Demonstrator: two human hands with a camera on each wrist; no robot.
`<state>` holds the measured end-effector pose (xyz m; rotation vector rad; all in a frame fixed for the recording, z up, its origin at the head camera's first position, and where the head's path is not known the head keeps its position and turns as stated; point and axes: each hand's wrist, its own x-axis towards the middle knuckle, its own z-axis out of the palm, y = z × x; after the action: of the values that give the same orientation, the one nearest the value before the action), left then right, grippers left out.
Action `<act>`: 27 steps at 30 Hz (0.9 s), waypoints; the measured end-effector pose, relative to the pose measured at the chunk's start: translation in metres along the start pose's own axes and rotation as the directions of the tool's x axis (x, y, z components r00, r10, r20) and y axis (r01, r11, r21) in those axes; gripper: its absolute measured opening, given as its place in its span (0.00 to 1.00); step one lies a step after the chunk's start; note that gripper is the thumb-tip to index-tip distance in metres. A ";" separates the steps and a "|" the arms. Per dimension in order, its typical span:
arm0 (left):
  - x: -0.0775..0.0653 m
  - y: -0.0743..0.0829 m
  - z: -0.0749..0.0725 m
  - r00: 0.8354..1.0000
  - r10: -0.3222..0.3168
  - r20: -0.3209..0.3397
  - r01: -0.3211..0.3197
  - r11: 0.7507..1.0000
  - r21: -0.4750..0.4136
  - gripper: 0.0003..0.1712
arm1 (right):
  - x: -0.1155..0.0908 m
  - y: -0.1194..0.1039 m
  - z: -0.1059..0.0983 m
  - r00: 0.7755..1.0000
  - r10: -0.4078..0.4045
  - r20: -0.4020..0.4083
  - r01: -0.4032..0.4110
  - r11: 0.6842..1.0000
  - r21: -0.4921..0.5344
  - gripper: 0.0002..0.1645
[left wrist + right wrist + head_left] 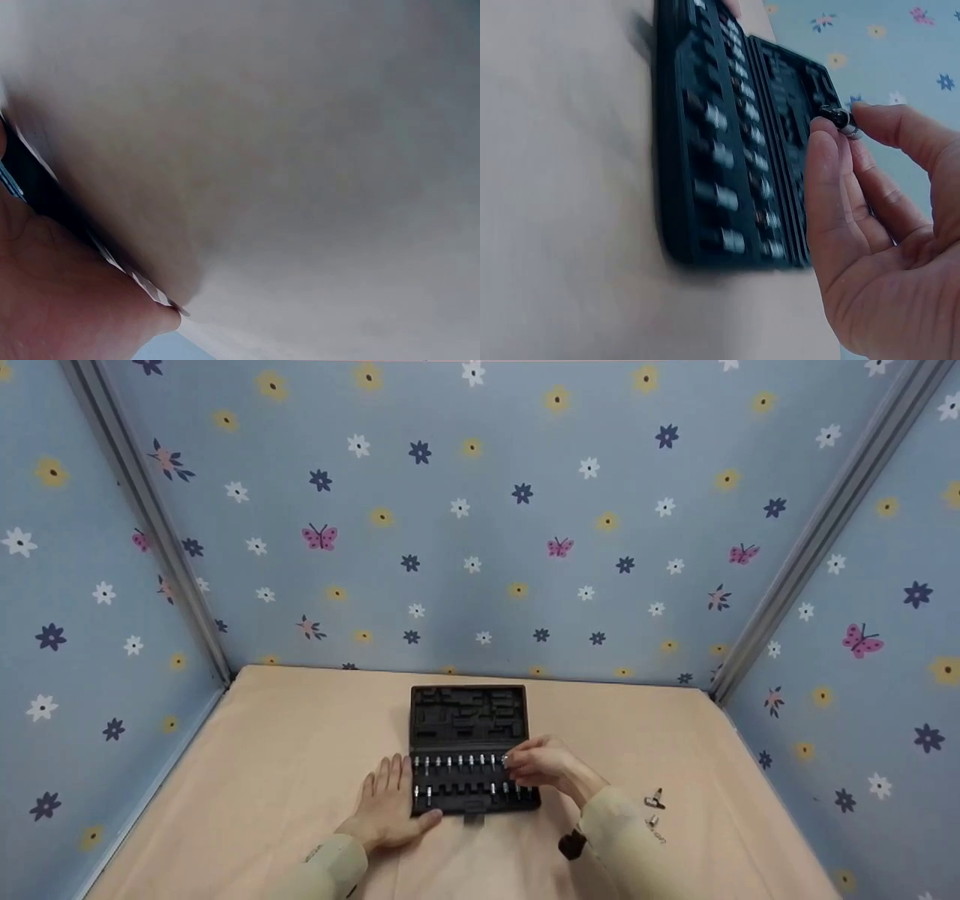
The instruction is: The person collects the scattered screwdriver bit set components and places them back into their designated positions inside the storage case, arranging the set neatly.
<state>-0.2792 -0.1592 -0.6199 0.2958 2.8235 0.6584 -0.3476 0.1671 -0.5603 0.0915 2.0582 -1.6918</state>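
Note:
A black socket-set case (472,775) lies unfolded on the table, its moulded lid (469,714) tilted back behind it. Two rows of silver bit sockets (724,196) sit in the base, with several bare slots in the middle of the front row. My left hand (386,806) lies with straight fingers along the case's left side, the thumb at its front edge. Between thumb and fingertips my right hand (544,763) pinches a small bit socket (840,120), dark at one end and silver at the other, above the case's right part. The left wrist view shows mostly blurred cloth.
Loose small metal pieces (655,799) lie on the pink tablecloth (322,720) to the right of the case, beside my right sleeve. Flower-patterned panels (480,510) with grey corner posts enclose the table at the back and both sides.

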 end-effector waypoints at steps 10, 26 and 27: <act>0.001 0.002 0.000 1.000 -0.006 -0.011 0.006 1.000 0.023 0.76 | 0.011 -0.001 0.039 1.000 0.005 0.024 -0.006 1.000 0.024 0.16; 0.001 0.001 -0.001 1.000 -0.003 0.000 0.003 1.000 0.029 0.75 | 0.019 0.008 0.094 0.999 -0.007 -0.038 0.007 1.000 0.003 0.05; 0.001 0.001 -0.001 1.000 -0.004 0.001 0.004 1.000 0.030 0.75 | 0.020 0.009 0.096 0.999 -0.011 -0.042 0.011 1.000 -0.001 0.05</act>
<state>-0.2801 -0.1584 -0.6182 0.2951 2.8348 0.6150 -0.3322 0.0740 -0.5887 0.1168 2.0928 -1.7094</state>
